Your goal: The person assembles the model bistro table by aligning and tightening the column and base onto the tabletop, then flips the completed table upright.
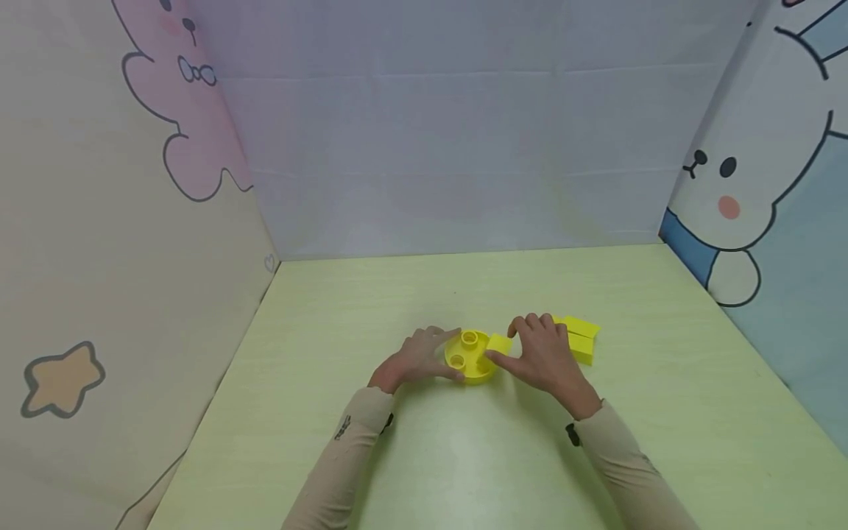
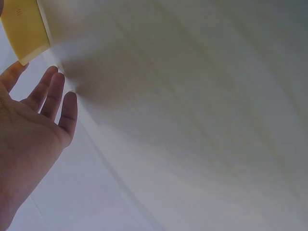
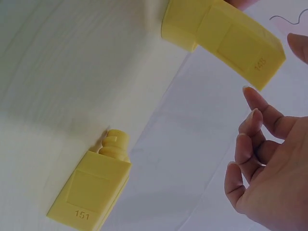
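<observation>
A round yellow base [image 1: 477, 377] with hollow pegs sits on the table; my left hand [image 1: 424, 355] grips its left side between thumb and index finger. In the left wrist view, a marked yellow piece [image 2: 26, 29] touches that index finger, and the other fingers spread beside it. A yellow block marked 148 [image 3: 240, 45] stands upright on the base. Around its upper end are the thumb and index finger of my right hand [image 1: 545, 357], with a narrow gap at the thumb in the right wrist view. The other fingers of this hand are bent.
To the right of my right hand, another yellow block [image 1: 581, 347] lies on the pale table [image 1: 464, 464]. It is marked 151 and has a rounded peg [image 3: 115, 143] at one end. A plain pale cloth [image 1: 464, 147] closes off the back, and printed cartoon cloths hang at both sides.
</observation>
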